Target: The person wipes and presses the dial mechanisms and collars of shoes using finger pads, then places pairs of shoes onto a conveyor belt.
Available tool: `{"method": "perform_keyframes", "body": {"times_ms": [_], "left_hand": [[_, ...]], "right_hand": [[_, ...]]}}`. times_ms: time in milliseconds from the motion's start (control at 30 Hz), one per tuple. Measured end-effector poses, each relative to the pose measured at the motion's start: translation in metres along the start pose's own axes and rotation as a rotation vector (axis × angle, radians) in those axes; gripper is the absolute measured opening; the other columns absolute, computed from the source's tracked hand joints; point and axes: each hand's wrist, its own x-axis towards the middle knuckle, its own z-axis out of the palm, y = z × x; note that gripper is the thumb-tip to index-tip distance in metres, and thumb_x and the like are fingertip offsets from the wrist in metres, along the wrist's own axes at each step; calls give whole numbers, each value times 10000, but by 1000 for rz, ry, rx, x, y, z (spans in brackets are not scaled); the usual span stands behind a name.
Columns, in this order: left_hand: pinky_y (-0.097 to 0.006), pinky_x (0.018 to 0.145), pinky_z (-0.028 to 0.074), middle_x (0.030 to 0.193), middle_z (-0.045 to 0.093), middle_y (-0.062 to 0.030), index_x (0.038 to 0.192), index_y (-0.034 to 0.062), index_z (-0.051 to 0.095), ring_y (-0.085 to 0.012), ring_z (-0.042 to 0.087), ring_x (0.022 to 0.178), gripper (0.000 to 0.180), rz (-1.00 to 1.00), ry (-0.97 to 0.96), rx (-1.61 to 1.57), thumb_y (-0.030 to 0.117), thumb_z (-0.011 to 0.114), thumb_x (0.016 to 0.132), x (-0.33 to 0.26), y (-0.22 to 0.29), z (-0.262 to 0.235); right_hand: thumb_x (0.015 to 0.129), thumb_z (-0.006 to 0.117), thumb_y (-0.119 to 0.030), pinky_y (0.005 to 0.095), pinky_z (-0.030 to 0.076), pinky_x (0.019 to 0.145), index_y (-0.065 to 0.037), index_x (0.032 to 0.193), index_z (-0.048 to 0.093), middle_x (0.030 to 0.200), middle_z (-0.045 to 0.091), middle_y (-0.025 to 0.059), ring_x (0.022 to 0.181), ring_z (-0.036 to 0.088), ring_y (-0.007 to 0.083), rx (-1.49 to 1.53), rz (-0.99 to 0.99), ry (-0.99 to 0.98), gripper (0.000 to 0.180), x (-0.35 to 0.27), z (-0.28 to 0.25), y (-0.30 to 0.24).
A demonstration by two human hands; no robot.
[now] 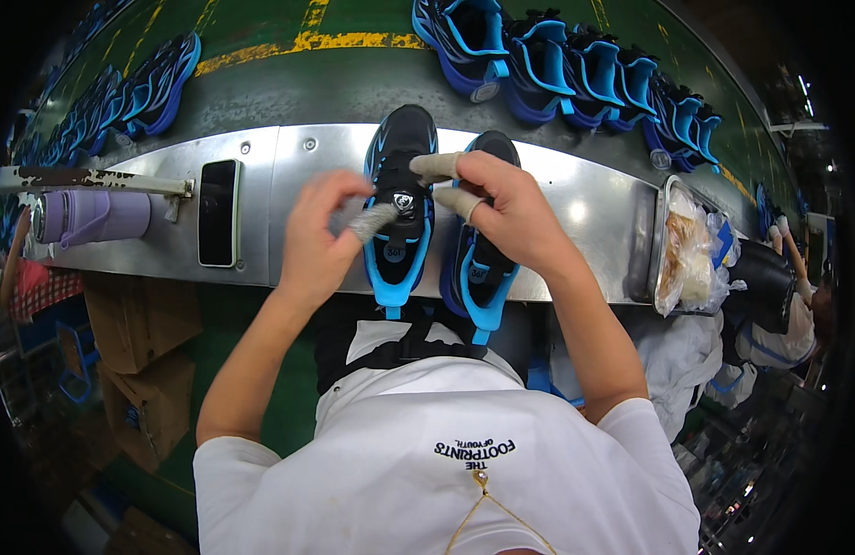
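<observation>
Though motion blurs it, the left hand [321, 231] pinches a fuzzy grey stick-like tool [372, 220] between thumb and fingers; what the tool is cannot be made out. Its tip meets the round dial on the tongue of the left shoe [399, 208], black mesh with glossy blue trim, lying on the brushed metal bench [594, 208]. The right hand [510, 213], forefingers sheathed in beige cloth cots, curls over the right shoe [478, 277], hiding its middle. Farther right, a crinkled plastic bag [691, 254] fills a metal tray.
</observation>
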Motion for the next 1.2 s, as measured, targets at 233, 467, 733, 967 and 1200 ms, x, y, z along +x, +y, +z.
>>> {"method": "perform_keyframes", "body": {"times_ms": [233, 467, 733, 967, 1200], "left_hand": [[-242, 502, 490, 1146, 647, -189, 1184, -47, 564, -196, 671, 763, 306, -1006, -252, -1096, 196, 499, 1009, -32, 40, 1], [-249, 618, 536, 1149, 644, -183, 1189, -81, 541, -215, 670, 863, 296, -931, -24, -1205, 139, 450, 1012, -36, 45, 17], [-470, 819, 475, 1106, 558, -294, 1143, 148, 678, -412, 579, 972, 344, -18, -491, 279, 345, 650, 863, -41, 100, 30], [-476, 697, 528, 835, 683, -149, 1011, 127, 673, -353, 659, 756, 269, 91, -658, 289, 305, 482, 944, 31, 64, 18], [-492, 721, 464, 842, 637, -256, 1042, 33, 671, -428, 614, 816, 304, -49, -279, 572, 194, 459, 896, 132, -32, -33]], "right_hand": [[797, 691, -26, 308, 477, 808, -152, 1212, 670, 977, 671, 37, 898, 585, 190, 46, -88, -194, 434, 13, 18, -1], [773, 730, -123, 321, 469, 718, -143, 1092, 708, 814, 600, 59, 779, 560, 224, -286, -310, 94, 321, 13, 40, 2], [942, 633, -150, 248, 479, 806, -76, 1210, 656, 965, 658, 10, 870, 588, 95, 200, -47, 202, 279, -4, -20, 7], [945, 633, -155, 224, 441, 727, -66, 1145, 694, 909, 629, -8, 803, 528, 75, 170, 48, 285, 228, -18, -54, 24], [907, 676, -172, 265, 479, 734, -72, 1275, 602, 890, 666, 68, 759, 585, 127, -105, 125, 429, 388, 4, -92, 72]]}}
